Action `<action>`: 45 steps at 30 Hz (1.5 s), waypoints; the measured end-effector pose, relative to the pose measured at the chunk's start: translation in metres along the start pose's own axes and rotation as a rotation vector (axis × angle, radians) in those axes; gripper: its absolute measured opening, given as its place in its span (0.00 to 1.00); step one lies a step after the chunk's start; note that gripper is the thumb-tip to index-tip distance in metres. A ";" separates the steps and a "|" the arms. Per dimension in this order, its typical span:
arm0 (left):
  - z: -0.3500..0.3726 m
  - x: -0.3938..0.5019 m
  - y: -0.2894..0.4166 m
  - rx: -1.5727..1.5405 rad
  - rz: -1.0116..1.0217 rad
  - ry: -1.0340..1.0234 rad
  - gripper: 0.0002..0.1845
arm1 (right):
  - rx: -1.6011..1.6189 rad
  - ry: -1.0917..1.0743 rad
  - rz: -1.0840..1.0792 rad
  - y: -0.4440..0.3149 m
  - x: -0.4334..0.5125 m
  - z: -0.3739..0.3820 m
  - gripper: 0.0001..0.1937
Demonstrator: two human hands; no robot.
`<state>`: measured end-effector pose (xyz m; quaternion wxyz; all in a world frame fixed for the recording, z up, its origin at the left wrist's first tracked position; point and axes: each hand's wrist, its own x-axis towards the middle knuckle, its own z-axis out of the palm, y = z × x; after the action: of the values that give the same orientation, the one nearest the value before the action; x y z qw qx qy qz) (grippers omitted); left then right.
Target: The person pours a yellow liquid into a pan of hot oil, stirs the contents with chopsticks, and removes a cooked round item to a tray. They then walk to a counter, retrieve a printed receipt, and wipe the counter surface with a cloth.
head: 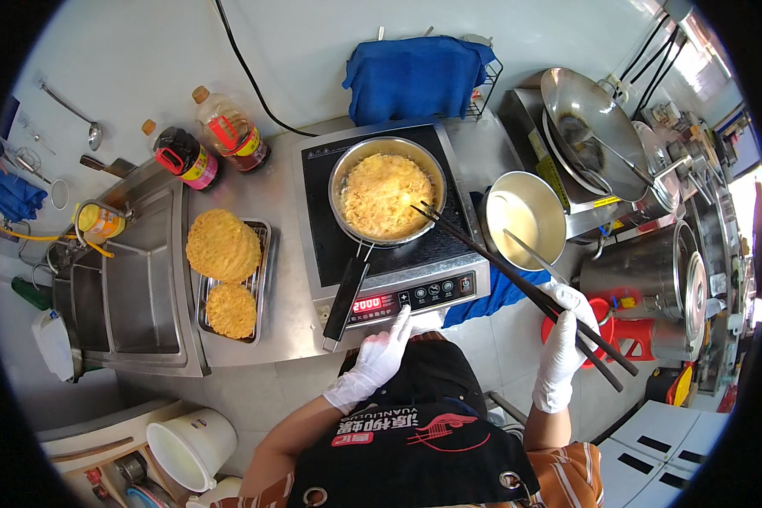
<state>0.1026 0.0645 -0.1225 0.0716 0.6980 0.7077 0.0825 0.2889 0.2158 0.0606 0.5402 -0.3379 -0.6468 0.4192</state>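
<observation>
A pale golden mass fries in oil in a steel saucepan (387, 190) on the induction cooker (330, 267). My left hand (381, 355), in a white glove, reaches a fingertip to the cooker's control panel (413, 298), right of the pan's black handle (345, 297), and holds nothing. My gloved right hand (565, 336) grips long dark chopsticks (501, 263), whose tips touch the mass at its right edge. A steel pot (526, 219) of pale yellow batter with a utensil in it stands right of the cooker. Two golden fried cakes (223, 246) lie on a racked tray (268, 254) at the left.
A double sink (143, 298) lies at the left, with two large sauce bottles (187, 159) behind the tray. A blue cloth (419, 76) covers a rack at the wall. At the right are a wok (594, 133), a large steel pot (635, 273) and a red stool (632, 340).
</observation>
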 end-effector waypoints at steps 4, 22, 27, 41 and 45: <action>0.002 0.001 0.003 -0.054 -0.022 -0.005 0.29 | 0.008 -0.016 0.016 0.002 0.002 -0.002 0.13; 0.000 0.002 0.023 -0.135 -0.196 -0.052 0.34 | 0.087 -0.108 0.004 0.019 0.018 -0.006 0.15; 0.004 0.001 0.025 -0.143 -0.173 0.063 0.34 | 0.102 -0.115 -0.010 0.024 0.024 -0.008 0.15; -0.005 0.004 0.035 -0.246 -0.280 0.000 0.36 | 0.078 -0.160 -0.010 0.030 0.030 -0.010 0.15; -0.004 0.004 0.037 -0.291 -0.279 0.092 0.36 | 0.092 -0.149 -0.005 0.028 0.024 -0.009 0.15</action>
<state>0.1376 0.0687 -0.1109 0.1498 0.5710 0.7807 0.2049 0.2932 0.2509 0.0455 0.5066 -0.2787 -0.6661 0.4711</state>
